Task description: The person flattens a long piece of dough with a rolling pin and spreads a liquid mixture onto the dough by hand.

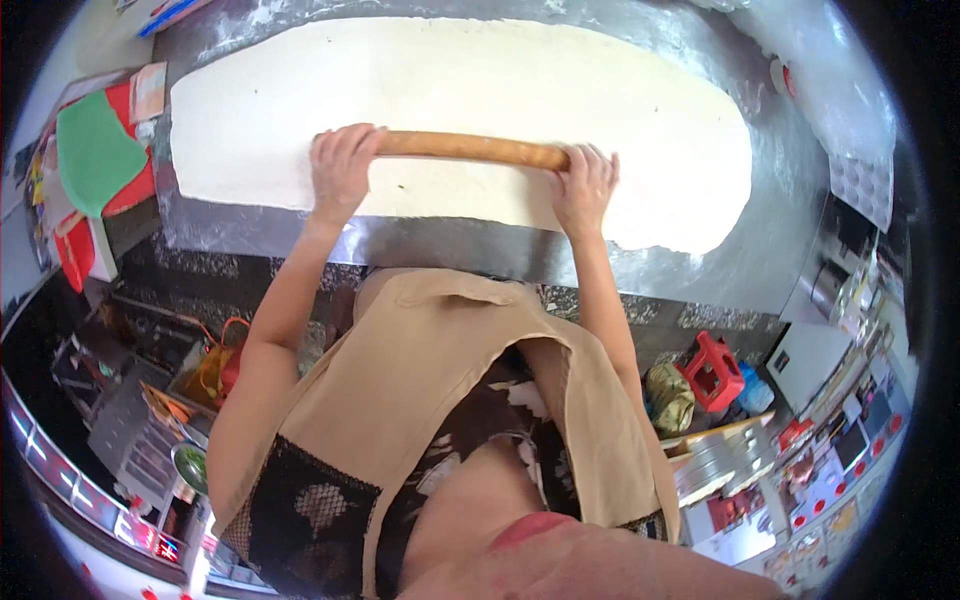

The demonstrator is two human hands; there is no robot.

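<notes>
A wide sheet of pale dough lies flattened across a floured metal worktop. A long brown wooden rolling pin rests across the dough's near part. My left hand presses down on the pin's left end, fingers curled over it. At the right end, my right hand covers the pin in the same way. Both forearms reach up from the lower edge, over my tan apron.
A green and red cloth pile sits left of the worktop. Below the counter stand a red plastic stool, a yellow-green bag and stacked round metal trays. Orange bags and boxes crowd the floor at the left.
</notes>
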